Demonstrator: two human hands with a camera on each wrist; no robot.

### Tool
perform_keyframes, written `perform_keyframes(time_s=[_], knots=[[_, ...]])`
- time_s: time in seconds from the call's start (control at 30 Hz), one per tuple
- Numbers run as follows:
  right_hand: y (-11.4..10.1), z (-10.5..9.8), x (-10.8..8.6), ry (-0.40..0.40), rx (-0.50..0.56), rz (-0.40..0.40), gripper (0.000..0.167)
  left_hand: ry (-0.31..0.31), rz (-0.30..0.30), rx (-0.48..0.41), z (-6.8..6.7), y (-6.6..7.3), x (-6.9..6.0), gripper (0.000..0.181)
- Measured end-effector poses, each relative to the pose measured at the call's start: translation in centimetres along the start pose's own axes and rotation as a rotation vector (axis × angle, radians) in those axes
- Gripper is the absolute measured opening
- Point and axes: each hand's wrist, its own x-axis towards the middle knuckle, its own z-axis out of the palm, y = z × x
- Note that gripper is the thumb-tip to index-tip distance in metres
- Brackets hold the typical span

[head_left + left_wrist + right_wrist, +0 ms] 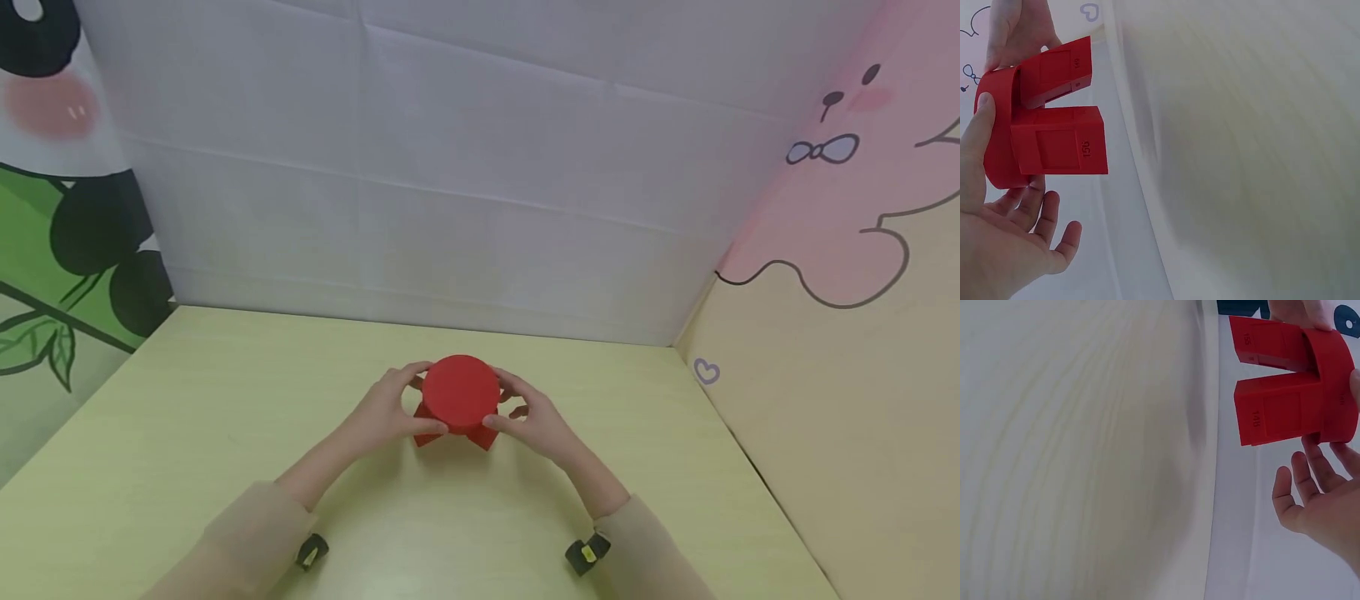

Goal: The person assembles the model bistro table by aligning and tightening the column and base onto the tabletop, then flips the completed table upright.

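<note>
A red round-topped piece (461, 393) with several blocky legs under it is held off the pale tabletop, its flat disc facing up. My left hand (384, 412) grips the rim from the left, thumb at the near side and fingertips behind. On the opposite side my right hand (538, 423) pinches the rim in much the same way. Seen in the left wrist view, a box-shaped leg (1063, 140) bears raised or sunken numbers. Another such leg (1275, 409) appears in the right wrist view. Some outer fingers of both hands stand free of the piece.
A pale wood-grain table (225, 400) lies below, with a white sheet (450, 167) behind it. Cartoon-printed panels border the left and the right (825, 292). Small dark devices (312, 551) sit at both wrists, by the sleeves.
</note>
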Motion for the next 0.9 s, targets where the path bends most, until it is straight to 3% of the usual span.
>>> perform_keyframes(time_s=[0.2,0.37,0.7,0.9], knots=[[1.2,-0.2,0.7,-0.036,-0.008,0.03,0.067,-0.063,-0.117,-0.015,0.5,-0.5,1.0,0.086],[2.2,-0.2,1.3,-0.058,-0.016,0.063,0.066,-0.09,-0.169,-0.027,1.0,-1.1,1.7,0.086],[3.3,-0.1,1.4,-0.096,-0.024,0.081,0.067,-0.118,-0.183,-0.024,1.5,-1.6,1.9,0.087],[3.2,-0.2,1.3,-0.069,-0.046,0.115,0.067,-0.099,-0.133,0.034,1.4,-1.4,1.5,0.088]])
